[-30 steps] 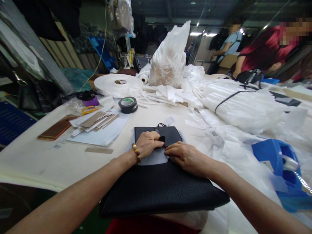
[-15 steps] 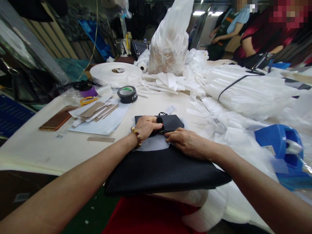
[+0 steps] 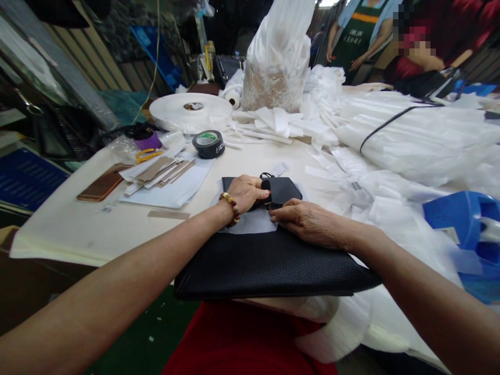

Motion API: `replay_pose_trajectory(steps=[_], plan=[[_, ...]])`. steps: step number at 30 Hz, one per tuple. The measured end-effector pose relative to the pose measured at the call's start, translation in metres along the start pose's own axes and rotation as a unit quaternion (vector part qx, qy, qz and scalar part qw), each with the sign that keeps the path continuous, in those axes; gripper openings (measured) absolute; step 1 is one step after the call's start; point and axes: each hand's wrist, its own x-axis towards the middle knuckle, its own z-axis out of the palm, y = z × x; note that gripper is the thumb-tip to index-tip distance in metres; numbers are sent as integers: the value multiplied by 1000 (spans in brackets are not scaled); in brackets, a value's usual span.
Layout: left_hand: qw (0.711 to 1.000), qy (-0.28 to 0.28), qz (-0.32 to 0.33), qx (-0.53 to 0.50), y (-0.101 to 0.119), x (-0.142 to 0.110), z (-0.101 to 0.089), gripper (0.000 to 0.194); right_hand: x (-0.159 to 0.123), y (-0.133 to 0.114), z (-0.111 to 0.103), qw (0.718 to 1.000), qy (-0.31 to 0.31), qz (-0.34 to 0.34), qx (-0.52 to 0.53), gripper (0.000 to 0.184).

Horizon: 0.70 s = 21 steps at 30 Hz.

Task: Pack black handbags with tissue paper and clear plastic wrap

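A black pebbled leather bag (image 3: 275, 268) lies flat over the table's near edge. On its upper part are a sheet of white tissue paper (image 3: 252, 225) and a smooth dark flap-like piece (image 3: 287, 187) with a cut corner. My left hand (image 3: 246, 194), wearing a beaded bracelet, is closed with thumb and fingers on a black strap (image 3: 266, 186) beside that piece. Just right of it, my right hand (image 3: 302, 219) is closed, fingertips at a small metal fitting by the strap's lower end. What its fingertips pinch is hidden.
On the left are a brown phone-like case (image 3: 102, 182), paper strips (image 3: 162, 172), yellow-handled scissors (image 3: 148, 155) and black tape (image 3: 209, 144). A white roll (image 3: 191, 112) and plastic bag (image 3: 275, 67) stand behind. A blue tape dispenser (image 3: 455, 219) sits right. Two people are across the table.
The view has shifted slightly, so the table things sit a little further right. Both hands stay at the strap with little movement. The person in the apron now faces the table more.
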Motion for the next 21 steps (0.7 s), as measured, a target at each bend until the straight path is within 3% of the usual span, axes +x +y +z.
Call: replay_pose_trajectory(steps=[8,16,21], plan=[[1000,8,9,-4,5,-3,3,22,-4,-1,4,999,29,18,3,26],[1000,10,14,-6,9,-9,3,23,1,-6,0,999,-9,31,-37,29],[1000,12,13,-2,9,-10,3,24,2,-4,1,998,-13,-10,-61,27]])
